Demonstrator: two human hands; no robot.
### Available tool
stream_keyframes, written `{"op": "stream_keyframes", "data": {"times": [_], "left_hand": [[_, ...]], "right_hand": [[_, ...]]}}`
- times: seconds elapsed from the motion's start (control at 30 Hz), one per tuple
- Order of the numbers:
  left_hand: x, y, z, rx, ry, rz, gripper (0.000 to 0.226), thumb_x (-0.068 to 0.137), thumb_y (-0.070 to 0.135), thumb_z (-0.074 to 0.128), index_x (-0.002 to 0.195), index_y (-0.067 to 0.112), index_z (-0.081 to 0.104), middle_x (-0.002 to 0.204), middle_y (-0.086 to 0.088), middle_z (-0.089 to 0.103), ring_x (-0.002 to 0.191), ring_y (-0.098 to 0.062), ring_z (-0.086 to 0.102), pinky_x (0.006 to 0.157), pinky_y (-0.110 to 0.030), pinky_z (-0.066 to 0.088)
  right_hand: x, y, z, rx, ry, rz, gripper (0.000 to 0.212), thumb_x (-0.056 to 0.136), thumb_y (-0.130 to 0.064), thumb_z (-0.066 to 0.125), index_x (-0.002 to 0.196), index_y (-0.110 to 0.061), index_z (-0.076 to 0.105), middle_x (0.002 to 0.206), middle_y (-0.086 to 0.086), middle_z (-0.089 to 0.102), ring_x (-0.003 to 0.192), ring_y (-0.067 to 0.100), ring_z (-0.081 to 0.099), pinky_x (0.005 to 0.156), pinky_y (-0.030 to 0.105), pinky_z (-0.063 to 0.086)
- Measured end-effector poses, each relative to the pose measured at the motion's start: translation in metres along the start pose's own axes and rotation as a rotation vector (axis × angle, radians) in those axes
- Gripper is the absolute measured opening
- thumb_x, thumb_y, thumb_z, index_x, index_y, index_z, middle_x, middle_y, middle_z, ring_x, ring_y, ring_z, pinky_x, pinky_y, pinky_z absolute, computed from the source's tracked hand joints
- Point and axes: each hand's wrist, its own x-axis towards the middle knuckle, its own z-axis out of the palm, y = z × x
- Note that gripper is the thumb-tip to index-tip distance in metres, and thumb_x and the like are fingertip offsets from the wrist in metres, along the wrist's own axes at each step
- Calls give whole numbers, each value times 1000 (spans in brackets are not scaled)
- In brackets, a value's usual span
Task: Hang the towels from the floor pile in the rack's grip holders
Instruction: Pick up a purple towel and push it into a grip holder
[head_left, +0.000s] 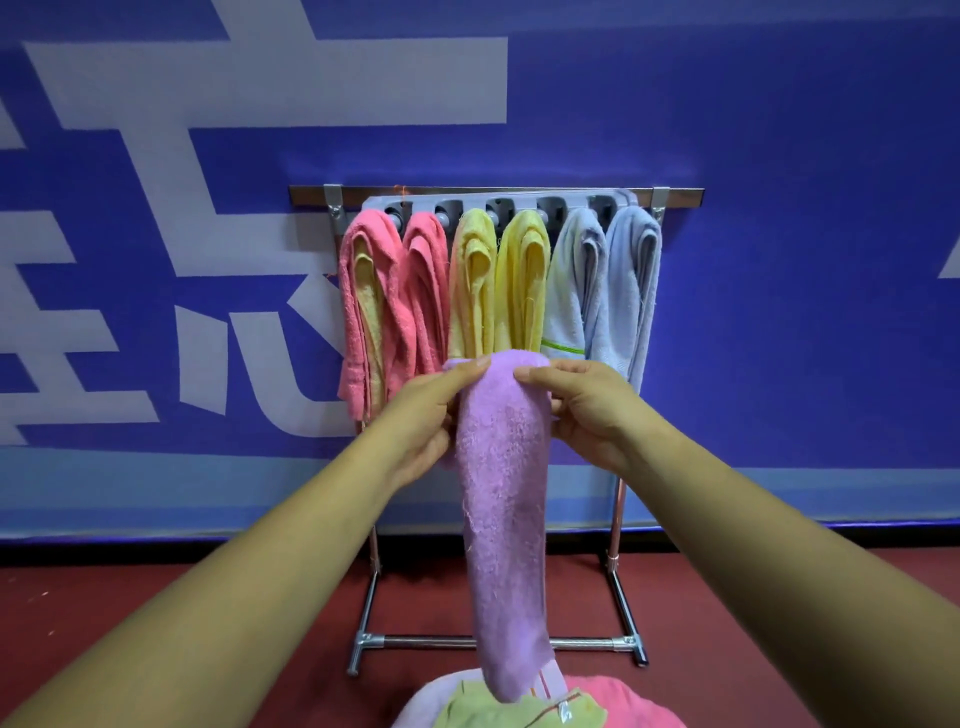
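Grip: left hand (436, 415) and right hand (587, 410) pinch purple towel (501, 499) fold; crowded rack (675, 193) holders could refuse it, towel drops.

Staged indoor hall: blue printed banner wall (779, 156), red floor (156, 623).

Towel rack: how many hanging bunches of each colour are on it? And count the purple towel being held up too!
pink bunches: 2
yellow bunches: 2
blue bunches: 2
purple towel: 1
Total: 7
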Motion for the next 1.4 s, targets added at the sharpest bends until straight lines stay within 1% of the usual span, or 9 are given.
{"op": "stream_keyframes", "data": {"times": [0.13, 0.27, 0.4, 0.53, 0.73, 0.87, 1.07, 1.17, 1.4], "left_hand": [[-11, -27, -12, 250, -116, 59, 33, 83, 21, 76, 112, 5, 71, 109, -9, 75, 94, -17, 68, 87, -29, 51], [-15, -43, -12, 411, -94, 155, 22, 89, 6, 69, 110, 4, 73, 105, -8, 76, 86, -7, 67, 77, -18, 53], [-14, -45, -4, 155, -19, 98, 17, 90, 5, 67, 105, 9, 73, 96, -5, 76, 82, -15, 68, 70, -24, 55], [-3, -38, 0, -63, 90, 76, 20, 91, 7, 65, 110, 2, 71, 106, -18, 73, 89, -24, 65, 83, -34, 51], [-1, -31, -3, -136, 44, 85, 18, 92, 4, 62, 108, 2, 70, 98, -15, 75, 85, -23, 70, 75, -28, 59], [-10, -33, -14, 23, -99, 16, 25, 91, 6, 64, 116, 7, 68, 107, -12, 75, 95, -22, 70, 81, -27, 54], [-9, -30, -18, 167, -36, 84, 19, 90, 3, 65, 107, 5, 72, 96, -6, 76, 83, -12, 70, 72, -19, 56], [-4, -28, -16, 116, 6, 80, 18, 90, 7, 66, 106, 5, 73, 89, -8, 76, 73, -12, 70, 62, -20, 53], [-1, -31, -5, 73, -63, 46, 23, 91, 7, 64, 112, 4, 71, 97, -10, 76, 77, -14, 71, 68, -24, 55]], "right_hand": [[3, -10, 0, 68, 76, -28, 3, 87, -6, 72, 86, -6, 69, 77, 9, 72, 59, 16, 65, 53, 24, 52], [5, -10, -5, 133, 114, -20, 7, 86, -4, 73, 84, -3, 66, 80, 16, 70, 63, 22, 68, 58, 29, 57], [8, 0, -10, 150, 109, -5, 19, 88, -12, 72, 103, -3, 67, 102, 24, 64, 82, 29, 62, 86, 42, 52], [2, 17, -17, 9, -58, 158, 50, 78, -37, 80, 117, -8, 68, 106, 19, 56, 88, 28, 50, 89, 40, 38], [-2, 35, -15, -7, -85, 141, 12, 79, -8, 79, 79, -11, 67, 88, 12, 70, 71, 20, 65, 74, 31, 52], [-2, 29, -9, 35, -1, 78, 30, 82, -10, 77, 108, -7, 62, 97, 17, 67, 82, 27, 61, 73, 34, 51], [-4, 24, -4, -21, 7, 109, 12, 90, -17, 70, 86, -18, 59, 78, 7, 63, 63, 19, 56, 62, 30, 44], [-6, 20, -8, 1, -53, 158, 14, 89, -16, 70, 94, -19, 58, 75, 6, 63, 59, 17, 56, 58, 29, 45], [-7, 13, -12, 60, 48, 40, 28, 85, 4, 70, 110, -6, 62, 84, 16, 72, 67, 24, 66, 66, 34, 56]]}}
